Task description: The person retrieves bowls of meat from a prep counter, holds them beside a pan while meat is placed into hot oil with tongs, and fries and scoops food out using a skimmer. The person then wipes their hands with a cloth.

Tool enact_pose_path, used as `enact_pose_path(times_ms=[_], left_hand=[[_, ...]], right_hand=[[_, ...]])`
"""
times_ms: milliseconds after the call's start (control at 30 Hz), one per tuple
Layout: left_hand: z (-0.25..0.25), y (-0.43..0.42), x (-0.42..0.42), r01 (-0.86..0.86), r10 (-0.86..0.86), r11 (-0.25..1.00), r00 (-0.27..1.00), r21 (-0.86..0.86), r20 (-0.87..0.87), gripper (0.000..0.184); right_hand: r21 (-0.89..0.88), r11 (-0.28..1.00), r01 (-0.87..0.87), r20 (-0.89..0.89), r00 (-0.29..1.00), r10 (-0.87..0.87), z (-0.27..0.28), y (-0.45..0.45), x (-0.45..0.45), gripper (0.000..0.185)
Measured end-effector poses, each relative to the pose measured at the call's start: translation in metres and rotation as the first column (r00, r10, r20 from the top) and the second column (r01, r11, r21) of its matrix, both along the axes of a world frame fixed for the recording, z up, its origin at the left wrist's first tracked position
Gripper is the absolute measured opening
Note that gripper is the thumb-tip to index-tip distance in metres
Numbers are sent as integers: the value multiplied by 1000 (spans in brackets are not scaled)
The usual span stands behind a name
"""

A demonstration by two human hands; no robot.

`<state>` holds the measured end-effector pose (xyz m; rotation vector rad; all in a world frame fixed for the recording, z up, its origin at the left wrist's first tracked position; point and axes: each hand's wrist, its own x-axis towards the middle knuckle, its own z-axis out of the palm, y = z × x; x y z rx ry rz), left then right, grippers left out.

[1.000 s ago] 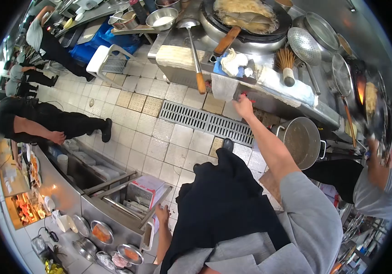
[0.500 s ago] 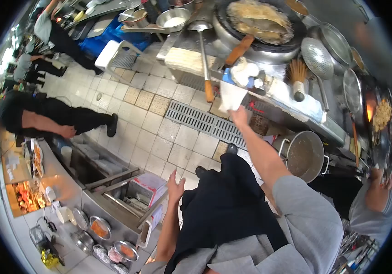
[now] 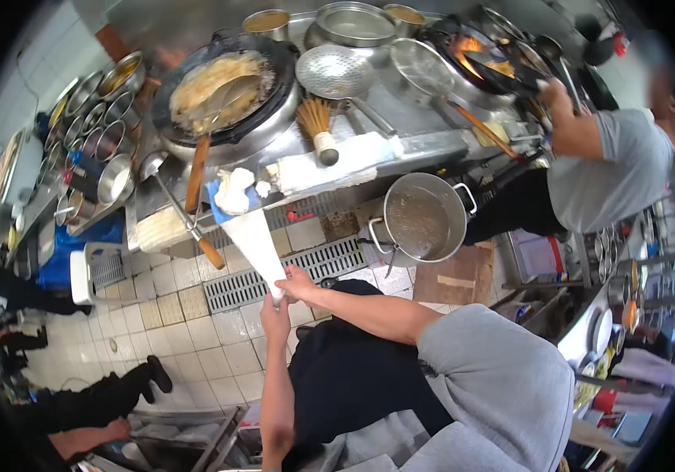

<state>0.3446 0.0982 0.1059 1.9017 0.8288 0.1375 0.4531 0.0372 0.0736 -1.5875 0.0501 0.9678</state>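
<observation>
White, thin, paper-like sheet, reaching from beside a blue, film-like wrapping at the steel counter to both hands; the grips of left hand and right hand pinch its gathered lower end. Probably light, limp, easily torn; best held where bunched.

Slanting white cloth, lower end bunched
</observation>
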Motion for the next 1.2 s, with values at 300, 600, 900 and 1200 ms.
enact_pose_path(times_ms=[300, 600, 900, 1200], left_hand=[[12, 30, -22, 87, -87, 992, 996, 92, -9, 19], [25, 43, -30, 154, -129, 960, 984, 233, -122, 17], [20, 33, -21, 157, -129, 944, 985, 289, -114, 13], [6, 28, -14, 153, -128, 954, 986, 257, -110, 16]], right_hand=[[128, 939, 319, 256, 904, -342, 36, 4, 17, 34], [386, 761, 521, -401, 838, -371, 170, 123, 89, 69], [552, 699, 454, -493, 854, -166, 195, 149, 110, 44], [548, 752, 368, -427, 895, -127, 205, 151, 114, 34]])
